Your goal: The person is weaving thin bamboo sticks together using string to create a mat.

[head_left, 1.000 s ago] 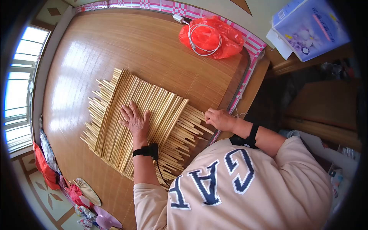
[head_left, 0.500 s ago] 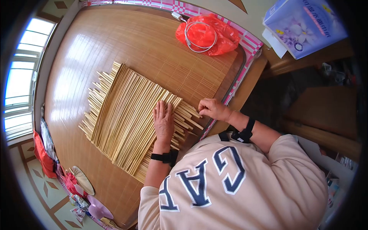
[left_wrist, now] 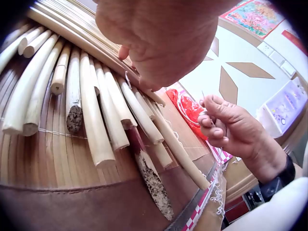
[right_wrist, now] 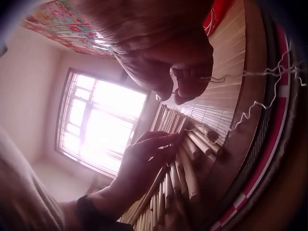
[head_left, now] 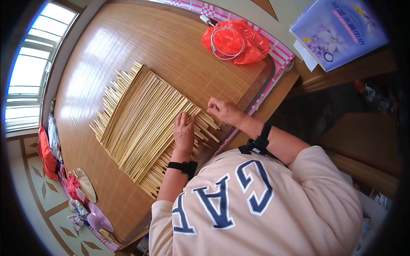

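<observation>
A mat-like layer of pale, peeled sticks (head_left: 145,111) lies on the bamboo-covered bed surface, with uneven stick ends (left_wrist: 98,149) jutting out along two sides. My left hand (head_left: 184,133) rests on the sticks near the edge closest to me, its fingers reaching towards the corner. Just beyond that corner, my right hand (head_left: 225,112) is raised a little, thumb and forefinger pinched together on a thin white string (right_wrist: 252,73). The string trails from the hand across the bed's edge in the right wrist view. One stick end (left_wrist: 156,187) has dark, rough bark.
A red plastic bag (head_left: 252,40) with a white cable (head_left: 228,56) on it lies at the far corner. A purple tissue pack (head_left: 341,36) stands on furniture at the right. Along the left edge are a straw fan (head_left: 86,185), a pink hat (head_left: 99,218) and bundled cloth.
My left hand has slid from the middle of the sticks to their near right edge. My right hand has moved left and up, closer to the corner of the layer.
</observation>
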{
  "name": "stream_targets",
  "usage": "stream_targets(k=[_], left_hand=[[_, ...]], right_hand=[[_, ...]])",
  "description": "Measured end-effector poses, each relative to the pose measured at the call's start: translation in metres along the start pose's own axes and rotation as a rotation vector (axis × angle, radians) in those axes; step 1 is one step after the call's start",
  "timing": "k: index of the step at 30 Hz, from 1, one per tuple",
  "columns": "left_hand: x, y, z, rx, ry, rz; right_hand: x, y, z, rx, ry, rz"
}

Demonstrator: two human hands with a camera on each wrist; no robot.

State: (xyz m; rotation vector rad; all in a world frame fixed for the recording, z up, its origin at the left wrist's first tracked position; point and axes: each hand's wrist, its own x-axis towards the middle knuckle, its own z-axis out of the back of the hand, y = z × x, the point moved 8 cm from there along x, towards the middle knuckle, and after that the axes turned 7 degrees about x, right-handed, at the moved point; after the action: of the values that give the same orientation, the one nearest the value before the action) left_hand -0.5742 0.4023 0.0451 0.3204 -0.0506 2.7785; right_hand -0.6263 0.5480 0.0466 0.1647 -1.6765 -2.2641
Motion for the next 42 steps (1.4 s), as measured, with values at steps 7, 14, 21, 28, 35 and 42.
stream_targets(k=[7, 14, 21, 28, 35, 42], left_hand=[[0.008, -0.005, 0.007, 0.036, -0.057, 0.01], [0.016, 0.003, 0.005, -0.083, -0.03, 0.119], [0.021, 0.006, 0.005, -0.137, -0.062, 0.194], [0.026, 0.004, 0.002, -0.058, -0.1, 0.165], [0.026, 0.003, 0.004, -0.067, -0.152, 0.16], [0.029, 0.007, 0.001, -0.063, -0.148, 0.164]], right_hand=[[-0.007, -0.026, -0.022, 0.122, 0.116, -0.227], [-0.009, -0.044, -0.028, 0.363, 0.109, -0.358], [-0.006, -0.034, -0.017, 0.356, 0.046, -0.384], [-0.009, -0.031, -0.029, 0.333, 0.188, -0.538], [-0.011, -0.032, -0.034, 0.223, 0.273, -0.503], [-0.008, -0.038, -0.036, 0.089, 0.287, -0.38]])
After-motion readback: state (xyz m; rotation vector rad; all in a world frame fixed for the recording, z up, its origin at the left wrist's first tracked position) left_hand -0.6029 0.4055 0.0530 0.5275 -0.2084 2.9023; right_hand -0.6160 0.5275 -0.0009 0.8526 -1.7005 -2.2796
